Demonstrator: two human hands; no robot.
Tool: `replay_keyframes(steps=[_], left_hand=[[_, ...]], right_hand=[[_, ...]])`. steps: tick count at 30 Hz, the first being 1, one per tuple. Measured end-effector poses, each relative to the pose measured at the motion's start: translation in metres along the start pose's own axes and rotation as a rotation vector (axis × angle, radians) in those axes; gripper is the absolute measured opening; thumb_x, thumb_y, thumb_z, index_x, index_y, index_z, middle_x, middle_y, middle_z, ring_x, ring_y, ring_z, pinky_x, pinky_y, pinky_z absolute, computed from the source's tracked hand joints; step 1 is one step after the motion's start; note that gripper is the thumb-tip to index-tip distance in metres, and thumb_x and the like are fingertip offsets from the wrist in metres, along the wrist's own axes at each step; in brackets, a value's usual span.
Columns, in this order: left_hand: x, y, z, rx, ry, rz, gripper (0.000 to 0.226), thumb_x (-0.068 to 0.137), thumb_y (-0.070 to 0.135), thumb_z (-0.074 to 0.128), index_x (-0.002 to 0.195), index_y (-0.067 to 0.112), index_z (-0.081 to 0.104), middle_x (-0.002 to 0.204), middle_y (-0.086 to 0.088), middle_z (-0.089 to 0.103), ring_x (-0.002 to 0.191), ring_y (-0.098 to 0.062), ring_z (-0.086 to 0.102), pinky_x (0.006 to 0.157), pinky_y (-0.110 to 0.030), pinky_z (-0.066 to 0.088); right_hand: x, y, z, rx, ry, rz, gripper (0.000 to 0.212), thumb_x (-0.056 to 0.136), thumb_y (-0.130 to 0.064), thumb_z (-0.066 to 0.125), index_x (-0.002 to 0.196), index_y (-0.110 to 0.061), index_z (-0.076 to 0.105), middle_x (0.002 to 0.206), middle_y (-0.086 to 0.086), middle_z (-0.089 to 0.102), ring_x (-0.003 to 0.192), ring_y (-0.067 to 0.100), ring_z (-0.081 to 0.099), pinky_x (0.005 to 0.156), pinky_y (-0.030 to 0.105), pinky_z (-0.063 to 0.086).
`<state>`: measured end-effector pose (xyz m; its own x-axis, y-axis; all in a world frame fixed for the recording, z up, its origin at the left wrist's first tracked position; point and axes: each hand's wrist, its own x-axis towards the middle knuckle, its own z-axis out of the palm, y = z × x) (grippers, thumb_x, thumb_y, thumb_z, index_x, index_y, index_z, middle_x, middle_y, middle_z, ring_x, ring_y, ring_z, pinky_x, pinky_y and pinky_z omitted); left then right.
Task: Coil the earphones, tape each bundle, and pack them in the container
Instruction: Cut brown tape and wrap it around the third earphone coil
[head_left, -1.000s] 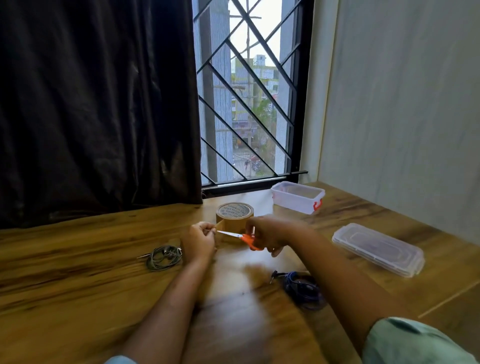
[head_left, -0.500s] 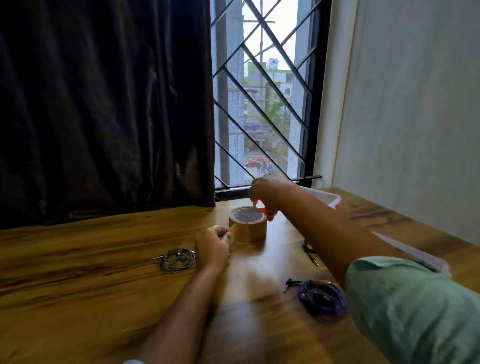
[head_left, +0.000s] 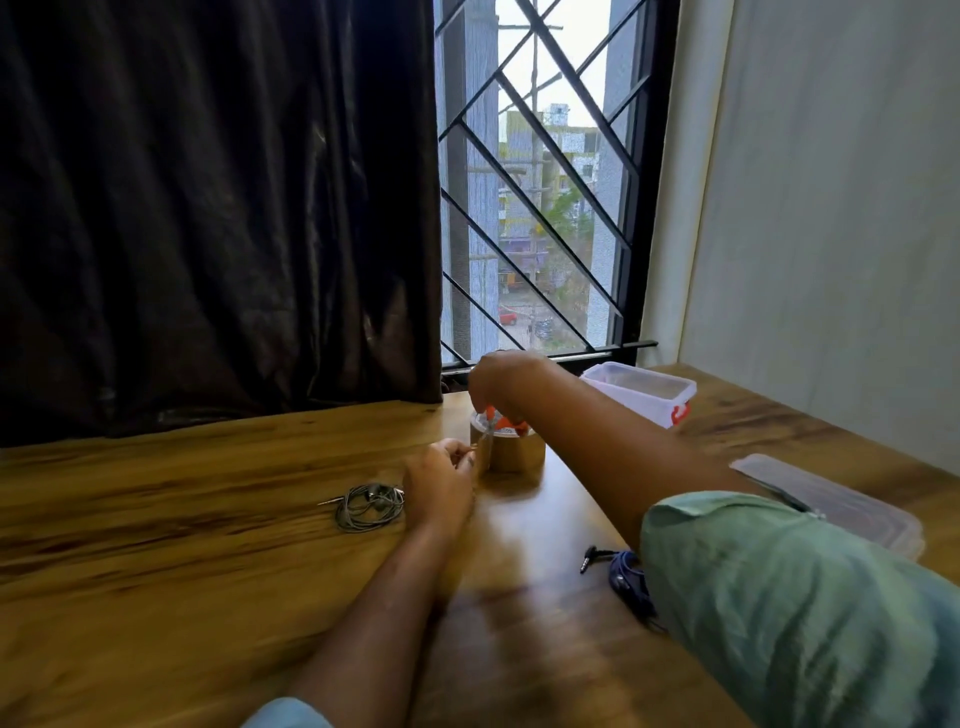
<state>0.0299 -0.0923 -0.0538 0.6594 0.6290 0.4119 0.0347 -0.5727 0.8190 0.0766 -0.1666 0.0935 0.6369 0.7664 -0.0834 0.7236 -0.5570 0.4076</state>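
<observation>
A roll of brown tape (head_left: 514, 452) stands on the wooden table (head_left: 182, 519). My left hand (head_left: 441, 480) pinches the free end of the tape just left of the roll. My right hand (head_left: 501, 382) is above the roll, holding orange-handled scissors (head_left: 498, 422) with blades pointing down at the tape strip. A coiled grey earphone (head_left: 369, 506) lies left of my left hand. A coiled blue earphone (head_left: 626, 574) lies near my right sleeve, partly hidden by it. The clear container (head_left: 641, 392) stands open at the back right.
The container's clear lid (head_left: 831, 499) lies flat on the right, partly behind my right arm. A dark curtain and a barred window run along the table's far edge. A pale wall borders the right side.
My right hand has lifted the scissors from beside the tape roll to above it, blades now pointing down. My left hand keeps its pinch on the tape end. The view has shifted closer.
</observation>
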Motion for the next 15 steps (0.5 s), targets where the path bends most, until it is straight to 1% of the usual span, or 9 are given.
replay_keyframes(steps=[3, 6, 7, 10, 11, 13, 15], left_hand=[[-0.001, 0.000, 0.000, 0.005, -0.003, 0.011, 0.008, 0.086, 0.017, 0.064, 0.087, 0.014, 0.071, 0.073, -0.004, 0.069, 0.066, -0.021, 0.067, 0.061, -0.042, 0.059], [-0.002, 0.002, -0.001, 0.014, -0.012, 0.035, 0.008, 0.087, 0.017, 0.064, 0.086, 0.014, 0.071, 0.070, -0.002, 0.067, 0.066, -0.019, 0.066, 0.060, -0.040, 0.059], [-0.002, 0.002, -0.001, 0.018, -0.013, 0.041, 0.008, 0.087, 0.016, 0.064, 0.085, 0.015, 0.071, 0.069, -0.001, 0.066, 0.065, -0.018, 0.065, 0.060, -0.041, 0.059], [-0.003, 0.002, -0.001, 0.031, -0.008, 0.045, 0.009, 0.088, 0.015, 0.063, 0.084, 0.015, 0.071, 0.069, -0.001, 0.066, 0.065, -0.019, 0.065, 0.061, -0.041, 0.059], [-0.003, 0.003, -0.001, 0.032, -0.009, 0.045, 0.009, 0.088, 0.014, 0.063, 0.085, 0.015, 0.071, 0.069, -0.002, 0.066, 0.066, -0.019, 0.065, 0.061, -0.041, 0.059], [-0.004, 0.004, -0.002, 0.023, -0.012, 0.040, 0.009, 0.088, 0.014, 0.062, 0.087, 0.015, 0.070, 0.070, -0.002, 0.066, 0.066, -0.019, 0.065, 0.062, -0.040, 0.059], [-0.004, 0.004, -0.002, 0.023, -0.020, 0.044, 0.009, 0.089, 0.014, 0.061, 0.090, 0.015, 0.070, 0.071, 0.000, 0.066, 0.067, -0.018, 0.065, 0.063, -0.040, 0.059]], right_hand=[[-0.004, -0.003, 0.000, -0.030, 0.037, -0.002, 0.037, 0.092, -0.007, 0.053, 0.129, -0.009, 0.054, 0.132, 0.009, 0.053, 0.117, 0.026, 0.053, 0.091, 0.034, 0.045], [-0.004, -0.003, 0.002, -0.039, 0.083, 0.013, 0.033, 0.093, -0.007, 0.053, 0.126, -0.009, 0.056, 0.128, 0.008, 0.055, 0.099, 0.022, 0.054, 0.078, 0.030, 0.045], [-0.004, -0.003, 0.002, -0.041, 0.102, 0.028, 0.032, 0.093, -0.007, 0.053, 0.125, -0.009, 0.057, 0.127, 0.008, 0.056, 0.098, 0.022, 0.054, 0.076, 0.030, 0.044], [0.000, -0.002, 0.004, -0.019, 0.137, 0.064, 0.033, 0.093, -0.003, 0.050, 0.125, -0.008, 0.056, 0.128, 0.009, 0.055, 0.115, 0.028, 0.055, 0.081, 0.034, 0.044], [0.001, -0.003, 0.004, -0.009, 0.145, 0.074, 0.033, 0.093, -0.003, 0.049, 0.125, -0.008, 0.055, 0.129, 0.009, 0.055, 0.118, 0.029, 0.054, 0.083, 0.035, 0.044], [0.005, -0.003, 0.004, 0.007, 0.152, 0.094, 0.033, 0.094, -0.005, 0.048, 0.126, -0.009, 0.055, 0.130, 0.008, 0.055, 0.119, 0.029, 0.053, 0.083, 0.035, 0.044], [0.009, -0.005, 0.006, -0.005, 0.157, 0.098, 0.031, 0.094, -0.008, 0.050, 0.125, -0.011, 0.056, 0.128, 0.006, 0.056, 0.117, 0.026, 0.055, 0.079, 0.034, 0.044]])
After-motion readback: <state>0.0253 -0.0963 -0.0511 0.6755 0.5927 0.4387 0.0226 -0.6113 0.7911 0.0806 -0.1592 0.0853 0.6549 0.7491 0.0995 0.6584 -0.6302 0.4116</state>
